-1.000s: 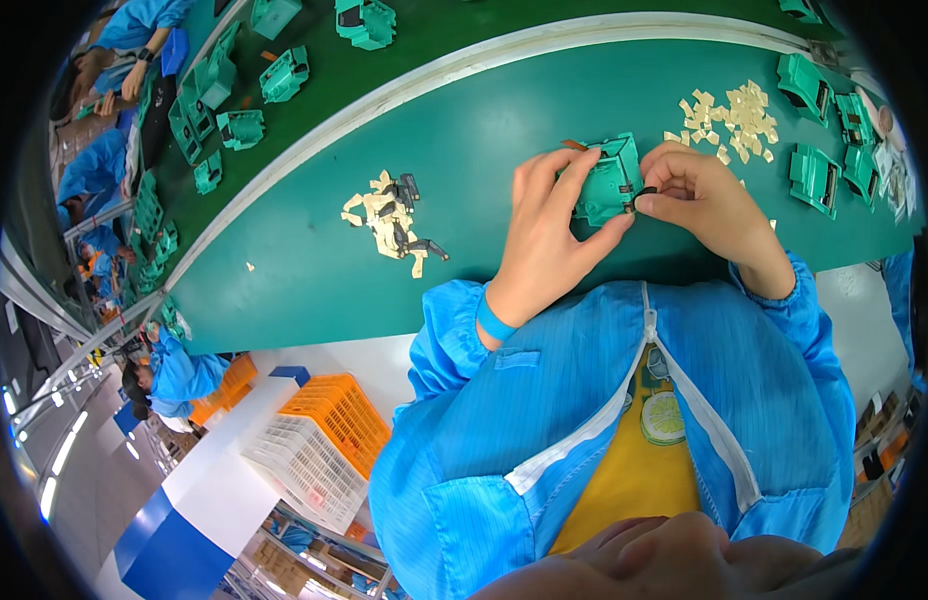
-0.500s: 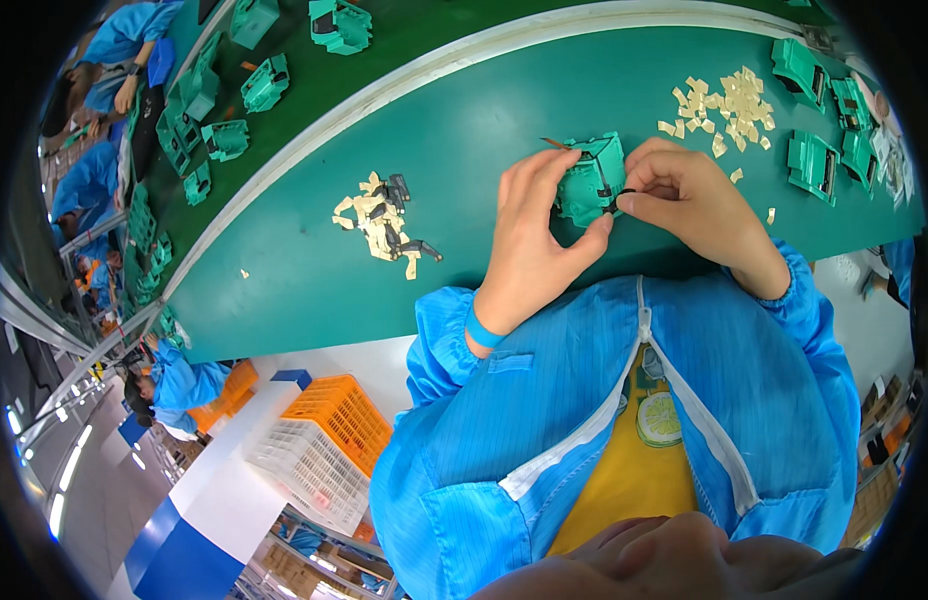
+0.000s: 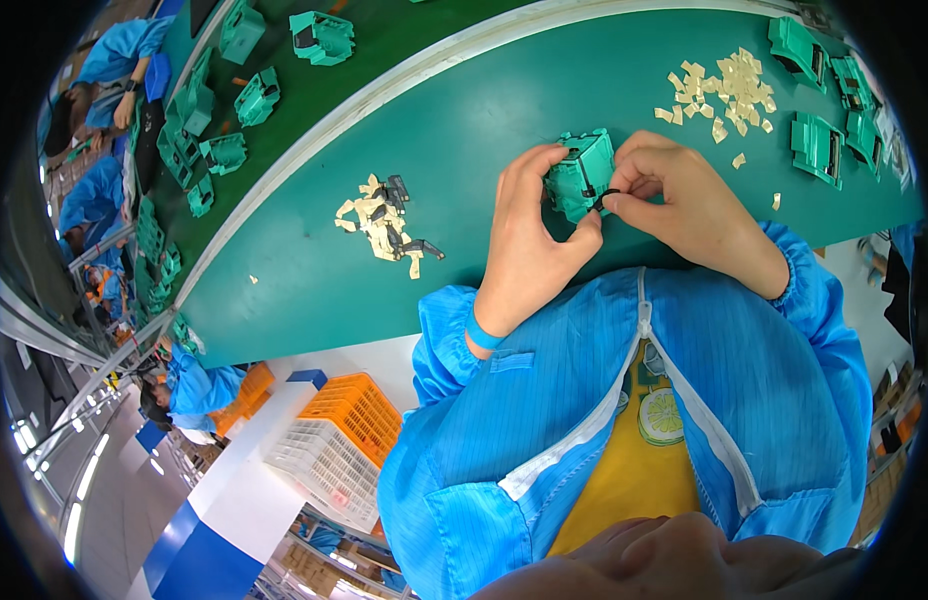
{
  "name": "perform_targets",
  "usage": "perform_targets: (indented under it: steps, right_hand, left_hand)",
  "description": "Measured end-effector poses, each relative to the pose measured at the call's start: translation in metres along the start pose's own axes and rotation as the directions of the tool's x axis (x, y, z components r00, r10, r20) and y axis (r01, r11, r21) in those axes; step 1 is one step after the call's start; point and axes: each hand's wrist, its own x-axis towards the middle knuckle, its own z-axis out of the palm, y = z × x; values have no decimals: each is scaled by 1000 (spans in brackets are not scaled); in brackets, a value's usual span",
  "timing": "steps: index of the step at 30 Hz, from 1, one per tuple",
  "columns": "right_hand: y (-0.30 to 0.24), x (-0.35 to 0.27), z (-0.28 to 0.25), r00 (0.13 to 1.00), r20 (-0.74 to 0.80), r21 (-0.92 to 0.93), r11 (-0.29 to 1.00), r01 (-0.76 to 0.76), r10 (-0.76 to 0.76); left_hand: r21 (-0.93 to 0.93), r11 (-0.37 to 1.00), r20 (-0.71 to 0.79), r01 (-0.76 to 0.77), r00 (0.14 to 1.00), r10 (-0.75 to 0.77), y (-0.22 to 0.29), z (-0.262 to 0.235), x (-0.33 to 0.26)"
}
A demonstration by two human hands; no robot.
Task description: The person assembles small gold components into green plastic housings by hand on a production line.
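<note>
My left hand (image 3: 527,245) is wrapped round a green plastic housing (image 3: 581,172), thumb at its near edge and fingers along its left side. On the housing's upper face a black strip or wire is visible. My right hand (image 3: 684,205) is closed at the housing's near right corner, thumb and forefinger pinching a small black part (image 3: 606,199) against it. How that part joins the housing is hidden by my fingertips. To the left on the green table lies a small heap of black parts with cream tape pieces (image 3: 386,220).
Cream tape pieces (image 3: 742,90) are scattered at the far right, near several more green housings (image 3: 816,150). Beyond a pale curved rail (image 3: 314,140), further housings (image 3: 322,38) sit on a darker green belt. Orange crates (image 3: 356,410) stand below left; co-workers (image 3: 104,60) in blue are at far left.
My hands have shifted slightly left with the housing, which is tipped a little differently. The brown strip seen sticking out at its upper left no longer shows. Housings on the belt appear slightly shifted.
</note>
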Motion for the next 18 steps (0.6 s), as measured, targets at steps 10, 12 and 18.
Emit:
perform_targets:
  steps: [10, 12, 18]
  right_hand:
    - [0, 0, 5, 999, -8, -27, 999, 34, -35]
    - [0, -1, 5, 999, -11, -38, 999, 38, -38]
    - [3, -1, 9, 996, -34, -41, 996, 78, -79]
  left_hand:
    - [-13, 1000, -14, -3, 1000, 3, -1, 0, -1]
    - [-4, 1000, -21, -16, 1000, 16, -1, 1, -1]
    - [-2, 1000, -28, -6, 1000, 6, 0, 0, -2]
